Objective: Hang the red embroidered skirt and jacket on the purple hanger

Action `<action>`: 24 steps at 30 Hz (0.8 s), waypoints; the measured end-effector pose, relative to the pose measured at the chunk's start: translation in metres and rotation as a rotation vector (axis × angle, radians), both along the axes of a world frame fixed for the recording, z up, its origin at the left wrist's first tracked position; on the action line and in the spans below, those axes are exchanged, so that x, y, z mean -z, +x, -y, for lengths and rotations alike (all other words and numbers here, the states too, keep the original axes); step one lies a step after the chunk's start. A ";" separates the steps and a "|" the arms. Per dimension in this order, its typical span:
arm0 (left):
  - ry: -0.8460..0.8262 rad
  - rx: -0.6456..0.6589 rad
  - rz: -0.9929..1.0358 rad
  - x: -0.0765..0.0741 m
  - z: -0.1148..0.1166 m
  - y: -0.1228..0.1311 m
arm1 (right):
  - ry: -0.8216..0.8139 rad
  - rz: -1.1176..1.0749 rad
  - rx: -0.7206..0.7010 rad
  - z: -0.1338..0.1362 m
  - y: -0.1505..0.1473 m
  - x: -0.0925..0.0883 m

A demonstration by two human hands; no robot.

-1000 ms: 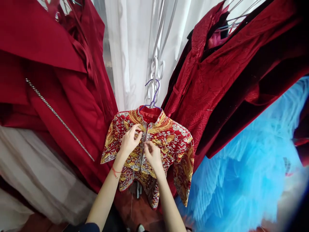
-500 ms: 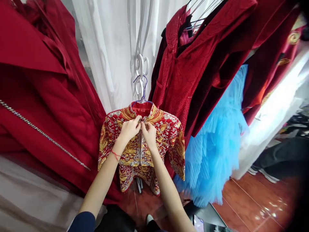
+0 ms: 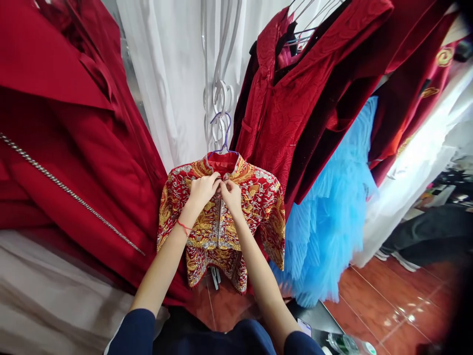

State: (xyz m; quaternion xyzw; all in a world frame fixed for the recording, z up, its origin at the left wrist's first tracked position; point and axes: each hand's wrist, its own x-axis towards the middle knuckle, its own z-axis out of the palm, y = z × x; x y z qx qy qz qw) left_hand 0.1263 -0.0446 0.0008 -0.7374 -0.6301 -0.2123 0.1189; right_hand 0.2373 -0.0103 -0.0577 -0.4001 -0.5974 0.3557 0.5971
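A red jacket (image 3: 254,207) with gold and silver embroidery hangs in front of me on a purple hanger (image 3: 226,133). The hanger is hooked on a white ring stand (image 3: 220,96). My left hand (image 3: 204,190) and my right hand (image 3: 231,195) meet at the jacket's front, just under the collar (image 3: 221,160). Both are closed, with fingertips pinching the front edges where the two sides meet. Whatever small fastening lies between the fingers is hidden. A red string bracelet (image 3: 184,227) circles my left wrist.
Red garments (image 3: 84,162) with a sparkling trim hang at left. On the right are a dark red dress (image 3: 281,118) and a blue ruffled dress (image 3: 328,217). Below, a dark low surface (image 3: 328,315) bears a phone (image 3: 305,327) and a clear bottle (image 3: 343,342). A person's leg (image 3: 424,241) shows at far right.
The view has shifted slightly, so the jacket and hands appear a little farther right and higher. Both hands stay at the collar, their fingertips a bit closer together. The bottle shows more fully.
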 end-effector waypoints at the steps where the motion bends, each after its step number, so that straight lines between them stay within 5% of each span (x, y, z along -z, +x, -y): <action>1: 0.007 0.014 -0.002 0.000 -0.002 0.000 | -0.003 -0.010 0.010 -0.001 -0.001 0.000; 24: 0.059 0.088 0.289 0.006 0.004 0.005 | -0.002 -0.197 -0.123 0.011 0.003 0.022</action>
